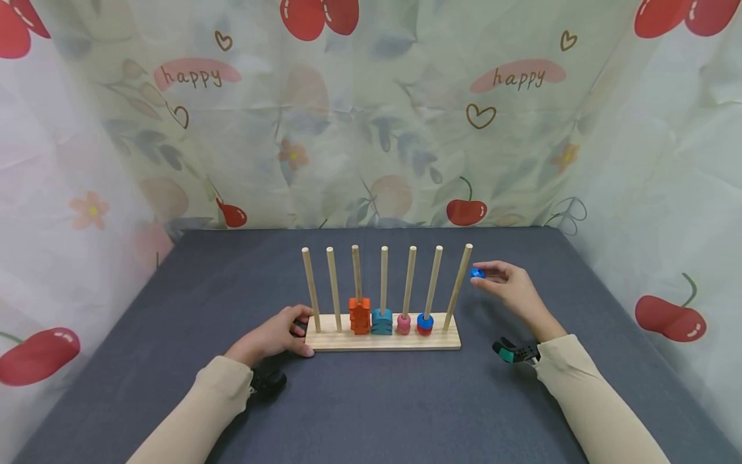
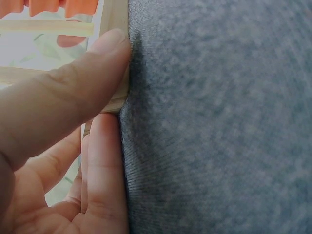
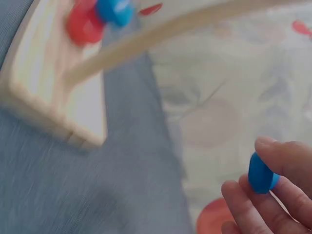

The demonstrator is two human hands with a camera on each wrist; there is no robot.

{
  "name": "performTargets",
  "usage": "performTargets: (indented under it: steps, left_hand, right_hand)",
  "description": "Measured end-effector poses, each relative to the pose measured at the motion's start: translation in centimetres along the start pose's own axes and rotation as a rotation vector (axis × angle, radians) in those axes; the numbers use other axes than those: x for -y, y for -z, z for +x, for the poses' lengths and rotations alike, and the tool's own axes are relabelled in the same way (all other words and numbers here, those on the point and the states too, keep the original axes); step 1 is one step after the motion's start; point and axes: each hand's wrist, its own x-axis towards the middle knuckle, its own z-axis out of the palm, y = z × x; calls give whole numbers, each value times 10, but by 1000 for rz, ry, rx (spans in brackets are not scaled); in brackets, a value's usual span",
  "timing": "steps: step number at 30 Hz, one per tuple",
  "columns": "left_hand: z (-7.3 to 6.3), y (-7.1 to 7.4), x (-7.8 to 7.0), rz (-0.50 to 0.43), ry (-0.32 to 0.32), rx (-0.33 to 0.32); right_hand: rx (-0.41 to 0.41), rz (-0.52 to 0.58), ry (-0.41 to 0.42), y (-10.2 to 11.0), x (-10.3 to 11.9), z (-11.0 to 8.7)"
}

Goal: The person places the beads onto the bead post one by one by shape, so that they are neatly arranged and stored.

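Observation:
A wooden peg stand point(image 1: 382, 343) with several upright dowels sits on the table. My left hand point(image 1: 282, 333) grips its left end, thumb point(image 2: 105, 56) along the front edge and fingers against the end face. To the right of the stand, my right hand point(image 1: 510, 287) pinches a blue bead point(image 3: 261, 174) between thumb and fingers, up beside the rightmost peg point(image 1: 458, 287). Orange pieces point(image 1: 359, 316) are stacked on the third peg from the left, with teal pieces point(image 1: 382, 322) on the middle one. Beyond them are a pink bead point(image 1: 403, 324) and a blue bead point(image 1: 425, 321) over a red one point(image 1: 425, 330).
A dark grey cloth point(image 1: 371, 406) covers the table. Patterned curtains point(image 1: 371, 129) hang behind it and at both sides. Both wrists wear black straps, the right one point(image 1: 516, 351) with a green patch.

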Motion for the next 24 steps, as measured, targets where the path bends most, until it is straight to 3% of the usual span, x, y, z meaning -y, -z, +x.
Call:
performTargets:
  steps: [9,17,24]
  left_hand:
    - [-2,1,-2,6,-22,17]
    - [-1,1,-2,3,-9,16]
    - [-1,1,-1,5,-5,14]
  right_hand:
    - [-121,209,170,-2,40,-16]
    - [-189,606,384,-13,72,-27]
    - [-223,766,466,-20,99,-34]
